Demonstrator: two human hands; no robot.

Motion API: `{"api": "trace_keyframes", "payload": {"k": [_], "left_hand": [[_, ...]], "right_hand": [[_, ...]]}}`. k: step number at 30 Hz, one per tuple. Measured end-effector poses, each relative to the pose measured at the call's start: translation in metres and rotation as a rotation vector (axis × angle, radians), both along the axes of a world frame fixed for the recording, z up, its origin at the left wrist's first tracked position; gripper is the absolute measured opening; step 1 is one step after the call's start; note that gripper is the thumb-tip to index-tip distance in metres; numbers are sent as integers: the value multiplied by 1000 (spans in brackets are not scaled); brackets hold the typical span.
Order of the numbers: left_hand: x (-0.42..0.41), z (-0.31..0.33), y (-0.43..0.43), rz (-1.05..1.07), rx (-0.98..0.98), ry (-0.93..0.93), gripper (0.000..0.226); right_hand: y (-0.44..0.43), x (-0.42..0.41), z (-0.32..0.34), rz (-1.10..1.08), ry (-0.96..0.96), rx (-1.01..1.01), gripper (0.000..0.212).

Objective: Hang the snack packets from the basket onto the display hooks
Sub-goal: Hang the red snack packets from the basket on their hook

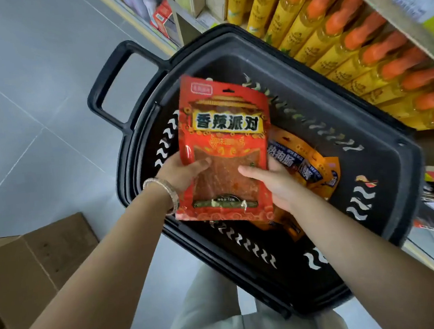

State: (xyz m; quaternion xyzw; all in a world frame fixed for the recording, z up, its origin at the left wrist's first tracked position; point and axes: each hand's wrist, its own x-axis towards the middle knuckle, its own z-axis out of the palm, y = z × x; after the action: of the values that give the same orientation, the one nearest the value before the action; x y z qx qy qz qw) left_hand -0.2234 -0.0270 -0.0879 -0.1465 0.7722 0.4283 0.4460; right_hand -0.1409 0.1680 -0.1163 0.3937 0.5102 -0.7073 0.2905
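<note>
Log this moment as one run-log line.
step: lifting packet | left hand: holds red packet | right hand: holds same packet | basket: orange packets left | hooks: not in view

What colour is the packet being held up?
Red packet with gold trim, head view.

Bright, even light, glare on the red packet (225,148), and wide-angle bending with blur at the edges.
</note>
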Motion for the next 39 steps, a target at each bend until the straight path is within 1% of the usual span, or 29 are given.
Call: {"api": "trace_keyframes", "payload": {"k": [2,4,6,7,8,9,11,13,16,19,20,21,23,24,26,27,29,30,31,34,35,36,37,38,39], "left_hand": [[-6,-3,-13,3,-94,121,8],[-9,-6,-25,10,-171,151,7],[-9,-10,-32,-18,-218,134,20],[-9,-13,-34,-42,-235,129,26],[-8,-14,-33,-60,-246,131,29],[-7,-16,-31,-72,-252,137,30],[-5,-19,-28,-107,-283,174,31],[-4,-21,-27,-153,-322,219,31],[-4,-23,-27,-181,-290,208,29],[-5,-27,-24,-140,-224,173,26],[-6,-28,-24,-133,-213,171,26],[-5,-29,-24,-125,-206,167,25],[-5,-31,-24,-103,-190,155,27],[-4,-31,-24,-95,-183,152,29],[-4,-28,-23,-80,-171,163,31],[-3,-25,-22,-75,-166,169,32],[-3,-18,-22,-46,-152,168,29],[-3,-12,-21,-6,-128,158,24],[-3,-5,-21,51,-93,141,19],[-1,21,-15,215,21,97,16],[0,30,-12,237,35,96,14],[2,39,-8,248,45,106,14],[5,50,-5,243,46,121,24],[10,60,-1,222,35,143,41],[15,72,3,184,10,170,57]], "right_hand": [[-9,-13,-13,48,0,121,55],[-12,-25,-35,-10,-37,318,48],[-12,-33,-61,-37,-104,563,48],[-12,-35,-73,-10,-160,663,50],[-13,-36,-83,32,-231,732,57],[-16,-36,-92,77,-315,768,70],[-24,-31,-101,151,-447,798,95],[-31,-23,-105,205,-459,830,105],[-25,-13,-109,219,-399,844,102],[-14,2,-112,212,-444,872,96],[-13,7,-112,176,-454,866,91],[-13,12,-112,111,-435,852,76],[-13,21,-109,-86,-353,784,32],[-12,25,-107,-159,-326,737,28],[-9,33,-99,-285,-313,622,42],[-9,35,-92,-337,-308,566,55],[-9,39,-77,-375,-308,468,82],[-8,41,-68,-370,-295,437,85],[-7,44,-59,-363,-267,425,80],[-5,53,-22,-407,-226,408,48],[-3,57,-10,-426,-216,406,47],[-2,61,3,-419,-211,427,55],[0,67,16,-386,-198,478,64],[1,74,30,-352,-174,556,68],[2,82,44,-316,-137,644,68]]}}
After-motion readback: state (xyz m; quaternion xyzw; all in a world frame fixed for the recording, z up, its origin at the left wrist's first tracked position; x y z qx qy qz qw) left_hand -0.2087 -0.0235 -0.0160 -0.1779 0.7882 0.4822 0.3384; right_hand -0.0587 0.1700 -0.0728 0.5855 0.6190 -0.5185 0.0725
